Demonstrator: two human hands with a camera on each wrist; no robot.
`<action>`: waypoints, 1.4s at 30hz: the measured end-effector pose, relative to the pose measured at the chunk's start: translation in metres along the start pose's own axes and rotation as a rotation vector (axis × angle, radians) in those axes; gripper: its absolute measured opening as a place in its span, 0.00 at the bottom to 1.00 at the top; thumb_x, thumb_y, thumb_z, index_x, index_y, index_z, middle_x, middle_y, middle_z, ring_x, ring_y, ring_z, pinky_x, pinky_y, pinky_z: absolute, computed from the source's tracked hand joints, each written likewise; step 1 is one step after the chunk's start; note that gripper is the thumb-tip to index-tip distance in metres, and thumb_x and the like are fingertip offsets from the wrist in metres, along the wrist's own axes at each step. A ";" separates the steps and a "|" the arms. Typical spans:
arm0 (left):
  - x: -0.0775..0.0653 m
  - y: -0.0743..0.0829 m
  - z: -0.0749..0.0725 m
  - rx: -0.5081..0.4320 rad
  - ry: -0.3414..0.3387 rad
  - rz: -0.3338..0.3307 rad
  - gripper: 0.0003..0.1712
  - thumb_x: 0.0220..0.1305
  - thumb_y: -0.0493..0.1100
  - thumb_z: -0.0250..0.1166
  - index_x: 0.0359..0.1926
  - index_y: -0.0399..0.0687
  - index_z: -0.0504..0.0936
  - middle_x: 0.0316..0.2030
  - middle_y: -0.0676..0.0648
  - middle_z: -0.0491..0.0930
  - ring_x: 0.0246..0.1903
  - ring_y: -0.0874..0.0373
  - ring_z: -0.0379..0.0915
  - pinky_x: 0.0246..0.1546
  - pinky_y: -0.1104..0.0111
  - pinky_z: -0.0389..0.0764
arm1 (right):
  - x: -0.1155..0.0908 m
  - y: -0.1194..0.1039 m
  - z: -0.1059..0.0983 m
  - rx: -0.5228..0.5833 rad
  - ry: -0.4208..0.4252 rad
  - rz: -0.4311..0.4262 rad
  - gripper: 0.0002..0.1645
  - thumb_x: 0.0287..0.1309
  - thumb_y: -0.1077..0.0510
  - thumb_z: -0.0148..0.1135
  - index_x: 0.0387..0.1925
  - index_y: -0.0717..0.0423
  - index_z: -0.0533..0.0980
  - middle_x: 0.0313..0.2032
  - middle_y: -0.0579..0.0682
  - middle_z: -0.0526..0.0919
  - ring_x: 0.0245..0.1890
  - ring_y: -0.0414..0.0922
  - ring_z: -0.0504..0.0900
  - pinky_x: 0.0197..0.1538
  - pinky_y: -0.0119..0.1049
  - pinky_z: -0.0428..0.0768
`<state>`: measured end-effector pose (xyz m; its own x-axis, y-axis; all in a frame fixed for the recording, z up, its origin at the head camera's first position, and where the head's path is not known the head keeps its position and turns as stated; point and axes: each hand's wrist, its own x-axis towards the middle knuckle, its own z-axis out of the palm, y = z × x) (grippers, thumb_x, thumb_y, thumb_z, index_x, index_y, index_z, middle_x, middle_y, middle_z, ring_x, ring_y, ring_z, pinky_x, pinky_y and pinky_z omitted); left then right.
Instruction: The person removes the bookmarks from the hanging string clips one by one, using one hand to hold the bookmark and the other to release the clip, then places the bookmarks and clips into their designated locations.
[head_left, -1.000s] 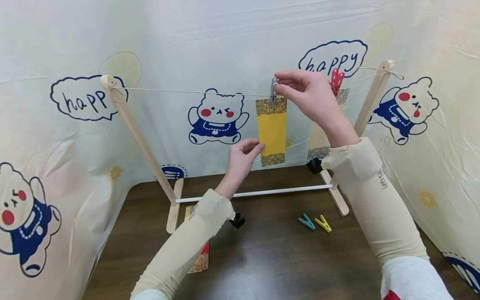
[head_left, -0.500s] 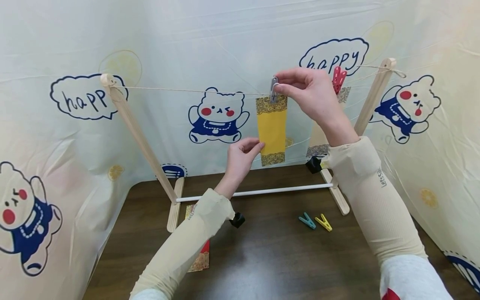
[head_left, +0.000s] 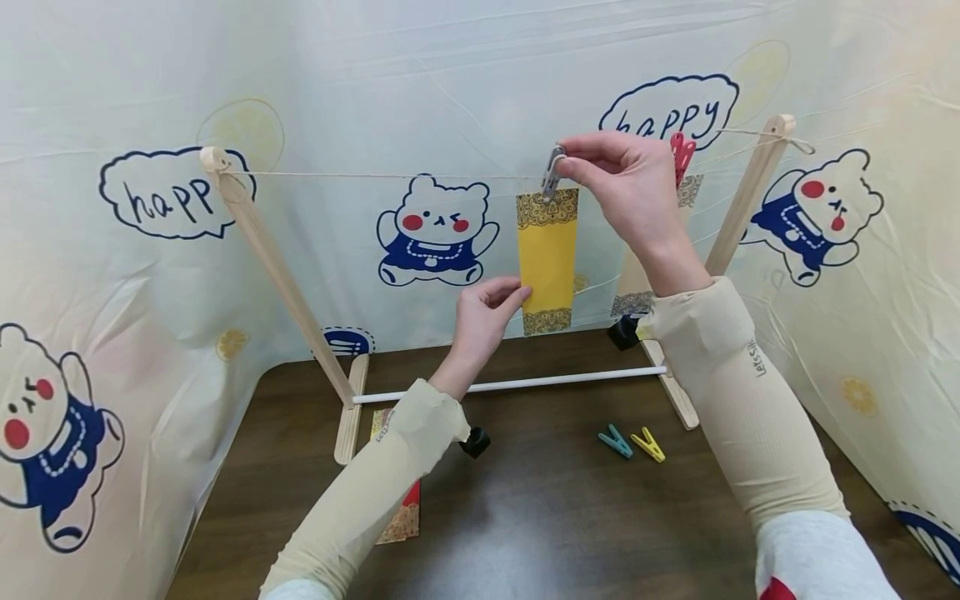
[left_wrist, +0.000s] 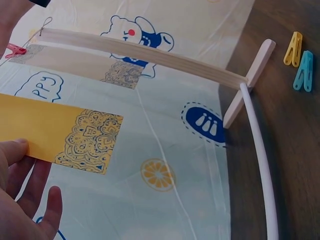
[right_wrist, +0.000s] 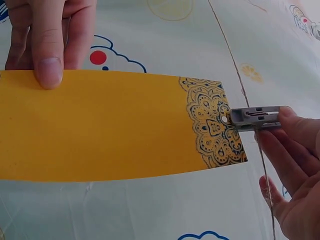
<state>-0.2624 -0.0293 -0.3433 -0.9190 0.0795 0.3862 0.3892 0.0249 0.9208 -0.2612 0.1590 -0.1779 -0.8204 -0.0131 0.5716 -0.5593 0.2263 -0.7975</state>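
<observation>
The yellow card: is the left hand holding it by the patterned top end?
No, the left hand pinches the yellow card on its plain part, at a side edge below that end.

Room is stretching below the string (head_left: 337,174) from left post (head_left: 279,262) to left grip (head_left: 483,323); the yellow card (head_left: 548,260), right grip (head_left: 633,192) and red peg (head_left: 683,157) are blocking farther right. A white rod (head_left: 562,380) is barring low passage; a teal peg (head_left: 624,450) and yellow peg (head_left: 657,455) are lying nearer, right.
</observation>
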 end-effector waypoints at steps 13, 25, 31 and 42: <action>-0.003 -0.002 0.000 0.027 0.009 -0.019 0.12 0.68 0.41 0.72 0.49 0.39 0.90 0.44 0.42 0.90 0.41 0.56 0.86 0.49 0.65 0.86 | 0.000 0.004 0.000 0.171 0.101 -0.068 0.11 0.58 0.65 0.77 0.44 0.57 0.90 0.39 0.46 0.92 0.42 0.42 0.88 0.56 0.32 0.83; -0.004 -0.004 0.001 0.027 0.006 -0.012 0.12 0.69 0.41 0.72 0.48 0.38 0.90 0.43 0.42 0.90 0.40 0.55 0.86 0.49 0.65 0.86 | -0.003 0.004 0.001 0.257 0.147 -0.112 0.09 0.56 0.68 0.77 0.41 0.59 0.90 0.38 0.47 0.92 0.40 0.43 0.89 0.53 0.32 0.84; -0.006 -0.006 0.001 0.022 0.003 -0.011 0.11 0.69 0.40 0.72 0.48 0.39 0.91 0.43 0.42 0.90 0.40 0.55 0.86 0.49 0.66 0.86 | -0.007 0.005 0.000 0.281 0.149 -0.119 0.10 0.56 0.70 0.76 0.40 0.59 0.90 0.38 0.48 0.92 0.39 0.43 0.89 0.53 0.31 0.84; -0.008 -0.012 -0.004 0.047 -0.001 -0.040 0.12 0.69 0.42 0.72 0.48 0.40 0.91 0.42 0.44 0.90 0.40 0.56 0.86 0.47 0.67 0.85 | -0.013 0.004 -0.007 0.271 0.133 -0.126 0.11 0.55 0.70 0.77 0.42 0.61 0.90 0.39 0.49 0.92 0.40 0.42 0.90 0.53 0.31 0.84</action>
<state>-0.2597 -0.0338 -0.3575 -0.9338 0.0787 0.3492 0.3548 0.0746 0.9320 -0.2521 0.1666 -0.1873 -0.7297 0.1070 0.6753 -0.6817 -0.0363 -0.7308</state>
